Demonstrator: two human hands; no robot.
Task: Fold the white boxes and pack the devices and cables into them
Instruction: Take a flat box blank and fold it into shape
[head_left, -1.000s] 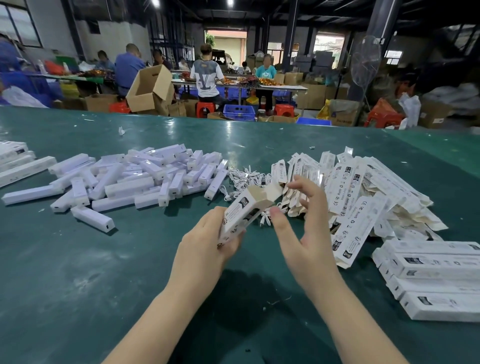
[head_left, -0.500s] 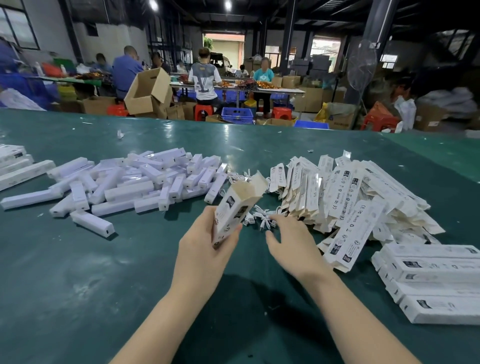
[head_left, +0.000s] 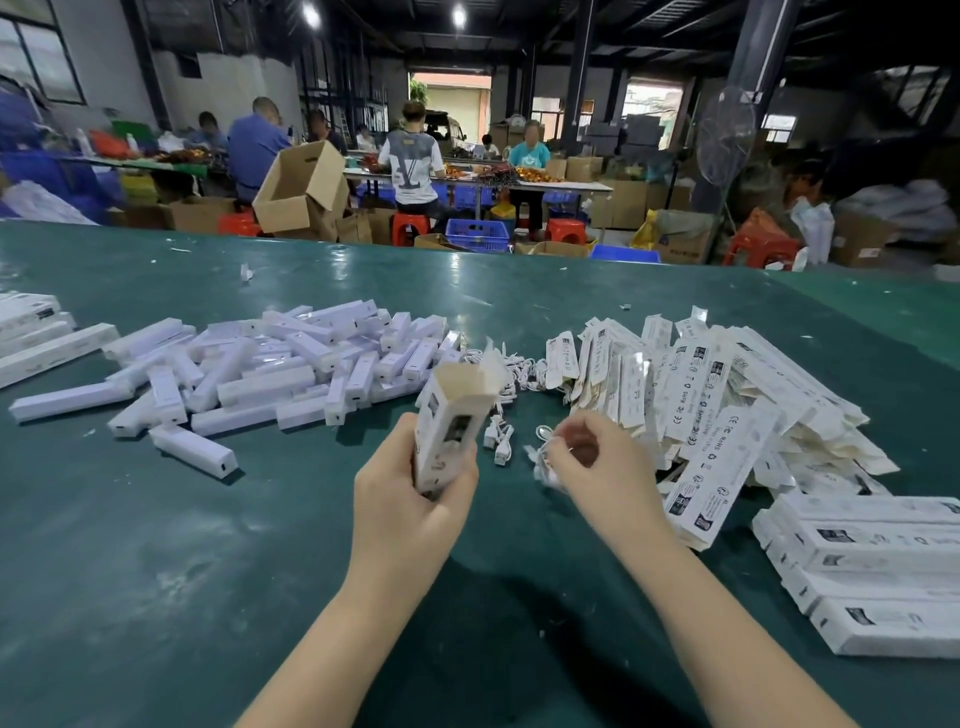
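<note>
Green counter (head_left: 156, 571) in a packing hall. Left hand (head_left: 410, 499) grips a folded white box (head_left: 452, 421) upright, its open, flapped mouth tilted up and away; right hand (head_left: 597, 462), just right of the box, pinches a coiled white cable (head_left: 543, 465). Judged next: cable goes up and left into the mouth.

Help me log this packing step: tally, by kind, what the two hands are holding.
White box, top open, in left hand: 1
White cable, in right hand: 1
Total: 2
</note>
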